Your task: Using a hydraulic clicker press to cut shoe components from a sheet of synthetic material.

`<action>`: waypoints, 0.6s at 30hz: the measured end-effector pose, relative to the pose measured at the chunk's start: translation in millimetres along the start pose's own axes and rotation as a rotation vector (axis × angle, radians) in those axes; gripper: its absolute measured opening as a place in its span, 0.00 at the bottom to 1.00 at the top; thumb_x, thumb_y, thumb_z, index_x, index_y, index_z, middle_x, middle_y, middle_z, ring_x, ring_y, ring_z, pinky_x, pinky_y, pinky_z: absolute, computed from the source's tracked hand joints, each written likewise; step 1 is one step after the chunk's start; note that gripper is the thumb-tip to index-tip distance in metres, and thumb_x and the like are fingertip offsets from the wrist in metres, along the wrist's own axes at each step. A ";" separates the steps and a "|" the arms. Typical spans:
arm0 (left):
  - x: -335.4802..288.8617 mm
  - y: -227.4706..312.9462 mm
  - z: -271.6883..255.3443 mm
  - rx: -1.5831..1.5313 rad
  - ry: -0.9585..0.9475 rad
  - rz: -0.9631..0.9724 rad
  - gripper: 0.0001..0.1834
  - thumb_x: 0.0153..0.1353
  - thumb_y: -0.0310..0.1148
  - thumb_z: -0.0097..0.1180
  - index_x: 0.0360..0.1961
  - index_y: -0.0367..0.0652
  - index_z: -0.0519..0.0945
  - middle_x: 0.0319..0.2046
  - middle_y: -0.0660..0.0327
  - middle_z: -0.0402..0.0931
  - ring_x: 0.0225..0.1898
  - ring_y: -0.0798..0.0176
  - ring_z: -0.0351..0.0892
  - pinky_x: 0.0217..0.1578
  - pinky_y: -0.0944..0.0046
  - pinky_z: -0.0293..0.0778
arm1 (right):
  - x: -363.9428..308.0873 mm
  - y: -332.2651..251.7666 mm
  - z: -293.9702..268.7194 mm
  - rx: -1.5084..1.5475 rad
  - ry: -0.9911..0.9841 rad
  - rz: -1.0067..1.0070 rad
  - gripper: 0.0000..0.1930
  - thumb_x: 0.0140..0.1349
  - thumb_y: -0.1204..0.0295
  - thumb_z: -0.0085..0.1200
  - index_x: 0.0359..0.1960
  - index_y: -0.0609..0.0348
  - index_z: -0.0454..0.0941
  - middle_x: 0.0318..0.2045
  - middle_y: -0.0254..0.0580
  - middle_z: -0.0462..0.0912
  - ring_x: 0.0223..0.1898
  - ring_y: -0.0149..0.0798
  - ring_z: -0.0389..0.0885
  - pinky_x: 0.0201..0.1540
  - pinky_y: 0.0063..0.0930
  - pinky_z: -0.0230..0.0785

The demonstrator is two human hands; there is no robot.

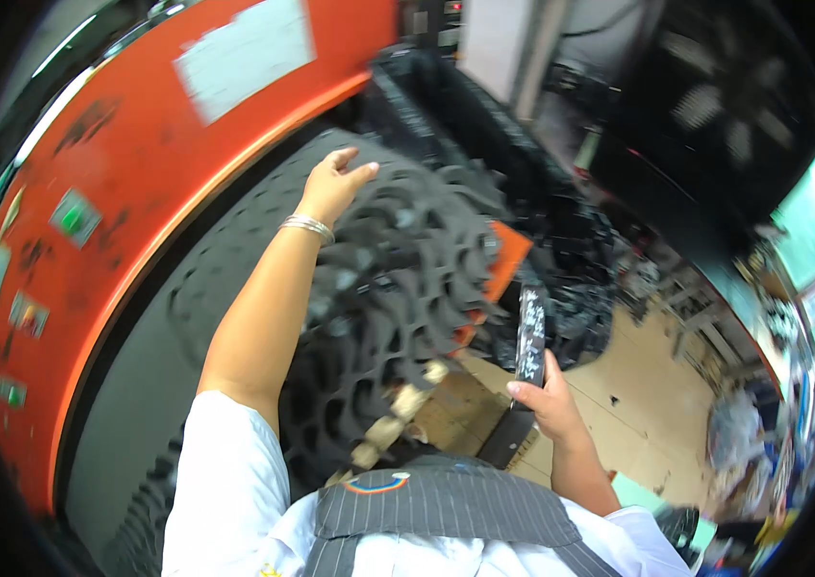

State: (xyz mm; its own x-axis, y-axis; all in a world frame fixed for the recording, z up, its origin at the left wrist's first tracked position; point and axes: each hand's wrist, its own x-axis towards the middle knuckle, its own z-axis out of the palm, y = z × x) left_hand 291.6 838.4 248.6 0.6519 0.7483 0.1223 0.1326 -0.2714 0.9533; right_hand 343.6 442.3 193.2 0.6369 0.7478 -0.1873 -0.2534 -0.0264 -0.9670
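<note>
My left hand [335, 183], with a bracelet at the wrist, reaches out over the far part of a dark grey sheet full of curved cut-outs [398, 327]. Its thumb and fingers are apart and nothing shows between them; whether it touches the sheet I cannot tell. Lower on the right, my right hand [551, 399] grips a flat black bar speckled with white [529, 337] by its near end. The bar points away from me, beside the sheet's right edge. Loose strips of the sheet curl upward and look blurred.
An orange machine panel [138, 163] with green buttons rises on the left. A large black plastic bag [571, 240] stands beyond the bar. Far right are a big fan [729, 87] and a clear plastic bag [734, 430]. Pale floor tiles [648, 404] lie on the right.
</note>
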 end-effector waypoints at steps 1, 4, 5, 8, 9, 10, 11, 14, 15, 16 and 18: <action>-20.7 -10.2 -32.8 0.025 0.056 -0.021 0.38 0.52 0.45 0.64 0.60 0.35 0.68 0.61 0.45 0.64 0.63 0.51 0.64 0.60 0.58 0.61 | 10.0 -1.9 8.0 -0.088 -0.075 -0.090 0.27 0.50 0.70 0.66 0.50 0.60 0.65 0.31 0.28 0.67 0.33 0.23 0.64 0.38 0.18 0.62; -109.6 -60.8 -144.4 0.869 0.314 0.043 0.33 0.57 0.47 0.58 0.61 0.41 0.69 0.62 0.48 0.63 0.63 0.49 0.63 0.62 0.53 0.59 | 40.7 -12.5 44.8 -0.419 -0.379 -0.212 0.31 0.49 0.66 0.66 0.52 0.62 0.64 0.37 0.38 0.73 0.39 0.28 0.71 0.44 0.25 0.66; -153.5 -83.1 -173.7 0.992 0.415 0.002 0.31 0.60 0.48 0.54 0.61 0.43 0.68 0.63 0.50 0.63 0.64 0.49 0.61 0.63 0.52 0.56 | 46.2 -24.3 69.9 -0.410 -0.506 -0.152 0.32 0.49 0.64 0.67 0.52 0.63 0.64 0.39 0.40 0.75 0.41 0.31 0.73 0.45 0.28 0.67; -271.4 -121.7 -200.4 1.294 0.443 -0.323 0.28 0.65 0.47 0.45 0.62 0.44 0.67 0.65 0.53 0.60 0.67 0.52 0.56 0.66 0.51 0.50 | 61.3 -32.6 142.8 -0.429 -0.804 -0.268 0.33 0.48 0.61 0.66 0.52 0.64 0.65 0.39 0.48 0.77 0.40 0.38 0.76 0.45 0.31 0.68; -289.6 -117.9 -202.5 1.219 0.476 -0.387 0.27 0.66 0.47 0.41 0.64 0.47 0.65 0.65 0.55 0.59 0.68 0.53 0.53 0.67 0.50 0.47 | 67.9 -34.4 173.0 -0.475 -0.896 -0.377 0.33 0.47 0.60 0.66 0.51 0.65 0.66 0.39 0.51 0.78 0.41 0.41 0.78 0.45 0.32 0.68; -306.6 -114.0 -200.2 1.138 0.502 -0.454 0.27 0.68 0.46 0.38 0.65 0.49 0.64 0.66 0.56 0.58 0.69 0.54 0.51 0.67 0.49 0.45 | 70.1 -38.4 204.2 -0.575 -0.955 -0.413 0.33 0.47 0.59 0.65 0.51 0.66 0.67 0.40 0.55 0.78 0.42 0.45 0.78 0.45 0.34 0.69; -319.3 -113.1 -200.7 1.143 0.516 -0.484 0.27 0.68 0.46 0.38 0.65 0.49 0.64 0.66 0.56 0.58 0.69 0.54 0.51 0.67 0.49 0.45 | 67.4 -37.9 238.4 -0.671 -1.022 -0.451 0.33 0.47 0.58 0.63 0.51 0.68 0.67 0.40 0.59 0.78 0.43 0.49 0.79 0.45 0.36 0.70; -336.2 -124.5 -203.8 1.096 0.612 -0.404 0.26 0.67 0.42 0.40 0.64 0.44 0.64 0.64 0.55 0.62 0.68 0.53 0.54 0.67 0.51 0.47 | 50.4 3.0 333.6 -0.833 -1.063 -0.674 0.31 0.48 0.60 0.61 0.49 0.70 0.68 0.41 0.60 0.77 0.44 0.56 0.78 0.47 0.41 0.71; -334.2 -126.7 -198.2 1.012 0.652 -0.374 0.26 0.67 0.39 0.40 0.65 0.44 0.63 0.64 0.55 0.63 0.68 0.55 0.54 0.67 0.51 0.48 | 50.2 15.1 353.9 -0.965 -1.025 -0.714 0.30 0.48 0.62 0.61 0.49 0.70 0.68 0.42 0.60 0.77 0.43 0.57 0.78 0.47 0.41 0.71; -337.3 -128.5 -198.6 0.924 0.689 -0.352 0.26 0.67 0.39 0.39 0.65 0.44 0.62 0.63 0.56 0.64 0.68 0.56 0.55 0.67 0.52 0.46 | 46.7 28.1 368.1 -0.961 -1.036 -0.714 0.30 0.48 0.62 0.61 0.49 0.70 0.68 0.42 0.60 0.77 0.43 0.57 0.78 0.47 0.41 0.71; -341.7 -128.6 -198.9 0.835 0.728 -0.339 0.27 0.67 0.39 0.38 0.66 0.44 0.61 0.63 0.56 0.64 0.68 0.57 0.55 0.67 0.52 0.45 | 41.9 47.6 388.0 -1.166 -0.958 -0.624 0.30 0.49 0.60 0.61 0.51 0.67 0.68 0.44 0.56 0.76 0.47 0.54 0.76 0.49 0.43 0.70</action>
State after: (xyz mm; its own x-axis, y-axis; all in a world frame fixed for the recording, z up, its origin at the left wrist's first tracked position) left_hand -96.7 737.9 139.2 -0.0595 0.9569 0.2841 0.8471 -0.1022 0.5215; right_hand 75.7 729.8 206.3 -0.3482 0.9374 -0.0003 0.7949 0.2950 -0.5302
